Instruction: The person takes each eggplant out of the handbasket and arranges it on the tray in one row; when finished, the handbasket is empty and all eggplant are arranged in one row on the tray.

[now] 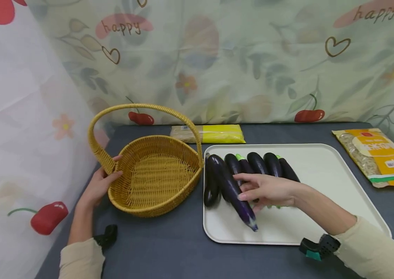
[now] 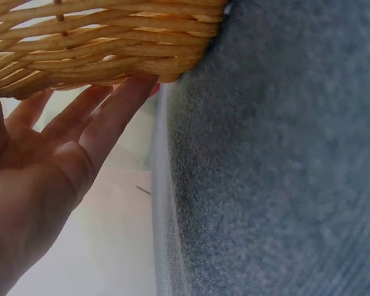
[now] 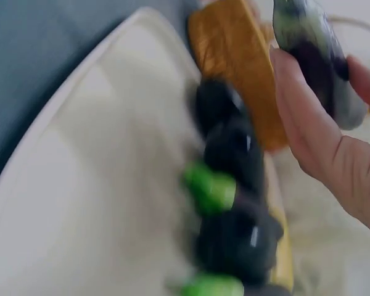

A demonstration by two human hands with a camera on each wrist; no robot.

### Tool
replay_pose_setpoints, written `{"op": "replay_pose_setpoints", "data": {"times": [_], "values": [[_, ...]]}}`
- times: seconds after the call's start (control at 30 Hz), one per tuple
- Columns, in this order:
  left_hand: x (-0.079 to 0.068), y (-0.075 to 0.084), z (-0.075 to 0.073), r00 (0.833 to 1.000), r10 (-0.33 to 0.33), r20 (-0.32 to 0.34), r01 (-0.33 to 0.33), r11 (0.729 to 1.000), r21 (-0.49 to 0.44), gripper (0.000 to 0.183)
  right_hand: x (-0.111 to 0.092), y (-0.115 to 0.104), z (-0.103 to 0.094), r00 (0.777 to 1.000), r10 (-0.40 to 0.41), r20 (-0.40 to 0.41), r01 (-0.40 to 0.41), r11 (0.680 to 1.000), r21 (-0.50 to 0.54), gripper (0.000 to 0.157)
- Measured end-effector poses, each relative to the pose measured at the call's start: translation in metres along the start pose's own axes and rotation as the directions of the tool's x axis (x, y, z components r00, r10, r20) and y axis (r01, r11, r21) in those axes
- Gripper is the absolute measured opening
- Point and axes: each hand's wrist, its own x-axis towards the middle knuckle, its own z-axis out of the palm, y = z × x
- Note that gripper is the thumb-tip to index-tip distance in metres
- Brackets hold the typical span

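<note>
In the head view my right hand (image 1: pixel 270 190) pinches a long dark purple eggplant (image 1: pixel 228 184) between thumb and fingers, tilted above the left part of the white tray (image 1: pixel 322 166). The right wrist view shows the held eggplant (image 3: pixel 317 58) raised over the others. Several more eggplants (image 1: pixel 257 162) lie side by side on the tray, some with green stem ends, partly covered by the hand. At the left, my left hand (image 1: pixel 97 186) grips the wicker basket (image 1: pixel 156 178) at its rim by the handle's foot. No items show inside the basket.
A yellow and clear packet (image 1: pixel 222 134) lies behind the basket and tray. An orange bag (image 1: pixel 379 155) rests to the tray's right. The basket's tall arched handle (image 1: pixel 144 105) rises beside the tray's left edge. Patterned curtains (image 1: pixel 217 69) hang behind the dark tablecloth (image 1: pixel 169 248).
</note>
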Motion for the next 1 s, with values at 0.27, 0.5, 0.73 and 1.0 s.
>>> {"op": "replay_pose_setpoints", "data": {"times": [0.27,0.5,0.73,1.0], "values": [[0.002,0.002,-0.002,1.0,0.0,0.006,0.0,1.0,-0.015,0.058,-0.041,0.026,-0.053,0.997,0.0,-0.081,0.006,0.997,0.075,0.083],[0.004,0.002,-0.001,1.0,0.001,0.016,-0.001,1.0,-0.017,0.057,-0.068,0.04,-0.095,0.989,-0.017,-0.15,0.033,0.995,0.099,0.079],[0.004,0.002,-0.001,0.999,0.017,0.036,-0.017,1.0,-0.022,0.058,-0.083,0.058,-0.133,0.962,0.029,-0.271,0.001,0.994,0.107,0.078],[0.005,0.002,-0.001,0.999,0.008,0.043,-0.007,1.0,-0.015,0.058,-0.089,0.072,-0.148,0.93,0.131,-0.344,-0.117,0.991,0.061,0.082]]}}
